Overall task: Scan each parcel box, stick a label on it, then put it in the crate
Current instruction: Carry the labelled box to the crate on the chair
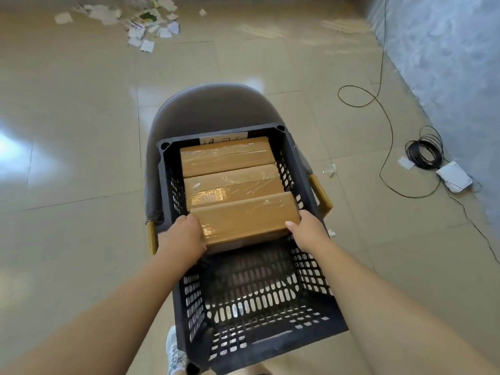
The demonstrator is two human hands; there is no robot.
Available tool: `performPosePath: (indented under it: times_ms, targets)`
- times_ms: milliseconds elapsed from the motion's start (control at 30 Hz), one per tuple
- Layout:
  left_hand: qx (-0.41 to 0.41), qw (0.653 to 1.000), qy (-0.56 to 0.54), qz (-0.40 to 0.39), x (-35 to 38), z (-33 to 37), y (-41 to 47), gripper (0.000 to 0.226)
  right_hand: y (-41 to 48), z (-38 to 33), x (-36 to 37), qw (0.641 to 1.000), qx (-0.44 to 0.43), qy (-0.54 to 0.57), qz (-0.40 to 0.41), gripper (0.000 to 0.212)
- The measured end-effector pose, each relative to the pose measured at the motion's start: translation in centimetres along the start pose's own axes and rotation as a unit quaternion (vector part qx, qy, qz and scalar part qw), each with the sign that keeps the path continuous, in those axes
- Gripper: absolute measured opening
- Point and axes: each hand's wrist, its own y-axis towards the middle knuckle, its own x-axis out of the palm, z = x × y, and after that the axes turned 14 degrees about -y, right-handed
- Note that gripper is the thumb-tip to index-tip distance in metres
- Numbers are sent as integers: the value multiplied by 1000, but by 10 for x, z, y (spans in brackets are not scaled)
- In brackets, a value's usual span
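A dark slotted plastic crate (311,269) sits on a grey chair. Inside it stand three brown taped parcel boxes in a row: a far box (227,155), a middle box (232,185) and the nearest box (243,220). My left hand (186,234) grips the nearest box at its left end. My right hand (305,228) grips its right end, thumb on the top edge. The near half of the crate holds nothing.
The grey chair (211,109) has yellow legs (320,193). Torn paper scraps (135,20) litter the tiled floor at the back left. A black cable coil (424,150) and a white device (454,175) lie by the wall at right. A shoe (174,350) shows below.
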Motion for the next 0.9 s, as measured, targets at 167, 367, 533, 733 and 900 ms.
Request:
performPosePath:
  times_ms: [167, 367, 533, 733, 900]
  targets:
    - [17, 998, 56, -18, 15, -10, 10, 34, 15, -2, 14, 998, 5, -32, -46, 50]
    - [19, 997, 77, -20, 13, -9, 5, 38, 7, -11, 4, 995, 23, -79, -47, 55]
    - [45, 993, 108, -13, -1, -13, -9, 43, -15, -20, -17, 996, -13, -89, -5, 48]
    - [104, 987, 120, -23, -32, -18, -27, 38, -69, -20, -32, 992, -59, -113, -12, 41]
    - [179, 971, 156, -40, -55, -28, -42, 32, -132, -15, -12, 992, -34, -117, 14, 45]
